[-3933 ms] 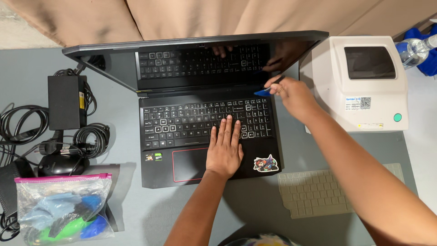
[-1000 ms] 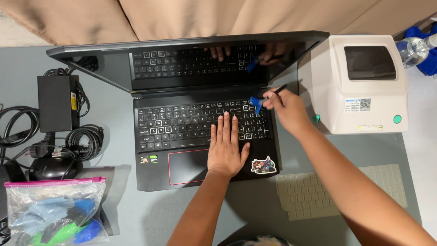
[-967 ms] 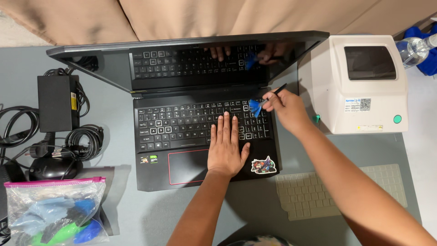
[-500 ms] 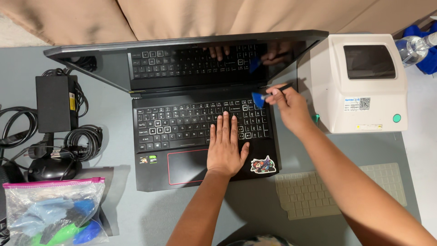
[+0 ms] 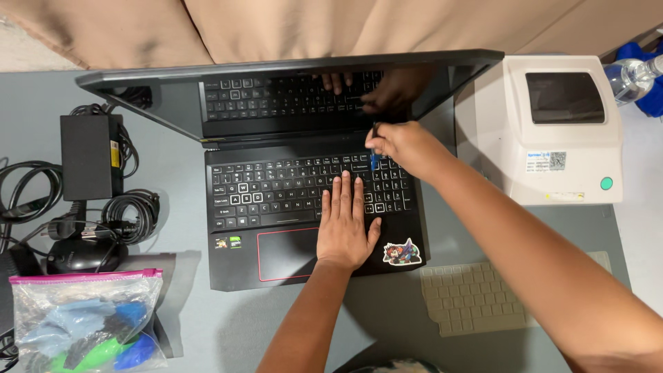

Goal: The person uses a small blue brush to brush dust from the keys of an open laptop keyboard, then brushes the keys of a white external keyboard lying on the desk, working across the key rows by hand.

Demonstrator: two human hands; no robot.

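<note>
An open black laptop point(image 5: 235, 266) sits on the grey table, its dark screen mirroring the keys. My left hand point(image 5: 346, 226) lies flat, fingers together, on the lower right of the keyboard point(image 5: 276, 193). My right hand point(image 5: 406, 146) is over the keyboard's upper right, closed on a thin dark tool with a blue tip point(image 5: 373, 160) that points down at the keys. A cartoon sticker point(image 5: 402, 253) sits on the palm rest beside my left hand.
A white label printer point(image 5: 559, 131) stands right of the laptop. A pale keyboard cover point(image 5: 476, 300) lies in front of it. At left are a black power brick point(image 5: 90, 157), coiled cables point(image 5: 128, 211), a mouse point(image 5: 86, 254) and a zip bag of coloured items point(image 5: 86, 321).
My right hand has shifted left along the top key rows, turning the blue-tipped tool more upright. My left hand has stayed flat on the keyboard.
</note>
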